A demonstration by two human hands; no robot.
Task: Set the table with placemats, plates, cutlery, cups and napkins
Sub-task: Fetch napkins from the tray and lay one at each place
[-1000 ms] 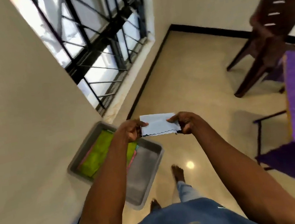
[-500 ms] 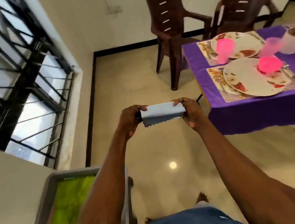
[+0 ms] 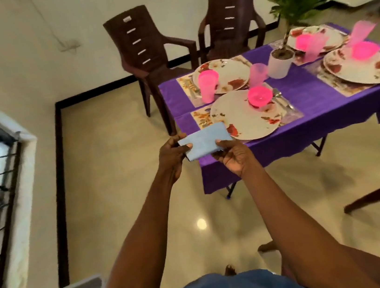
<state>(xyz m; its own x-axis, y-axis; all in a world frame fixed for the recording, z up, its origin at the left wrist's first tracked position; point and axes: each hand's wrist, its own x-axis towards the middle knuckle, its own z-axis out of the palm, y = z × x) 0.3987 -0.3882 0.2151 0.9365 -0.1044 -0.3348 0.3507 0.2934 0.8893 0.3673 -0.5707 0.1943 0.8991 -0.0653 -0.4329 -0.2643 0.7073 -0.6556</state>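
Napkin (image 3: 204, 141) before table (image 3: 303, 125); chairs (image 3: 147, 59) behind table.

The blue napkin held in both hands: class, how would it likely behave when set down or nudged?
The blue napkin looks folded flat and thin, so probably light and floppy. The left hand and right hand pinch opposite ends, suggesting it would sag or unfold if held by one.

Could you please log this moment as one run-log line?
phase: carrying napkin | left hand, right hand: both holding folded blue napkin | near plate: no napkin
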